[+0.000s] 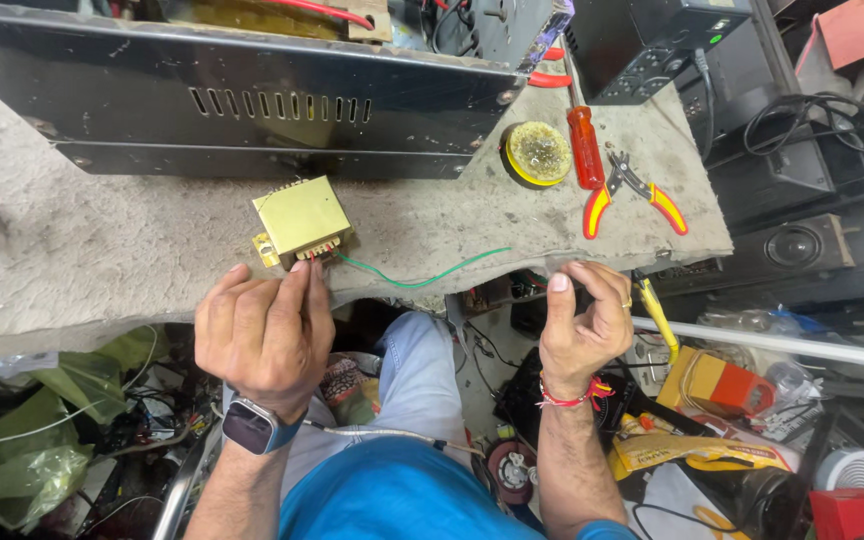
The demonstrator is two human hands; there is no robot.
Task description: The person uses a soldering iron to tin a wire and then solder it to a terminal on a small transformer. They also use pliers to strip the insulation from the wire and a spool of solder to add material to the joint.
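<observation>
Overhead, left hand fingers touch a brass transformer on the worn grey bench; right hand pinches air.

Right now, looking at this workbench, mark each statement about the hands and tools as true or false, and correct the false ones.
1. The left hand touches the brass-coloured transformer. True.
2. The green wire runs from the transformer toward the right hand. True.
3. The pliers are in the right hand. False: they lie on the bench, beside the red screwdriver.
4. The watch is on the right wrist. False: it is on the left wrist; the right wrist has a red thread band.
5. The round tin sits left of the screwdriver. True.
</observation>
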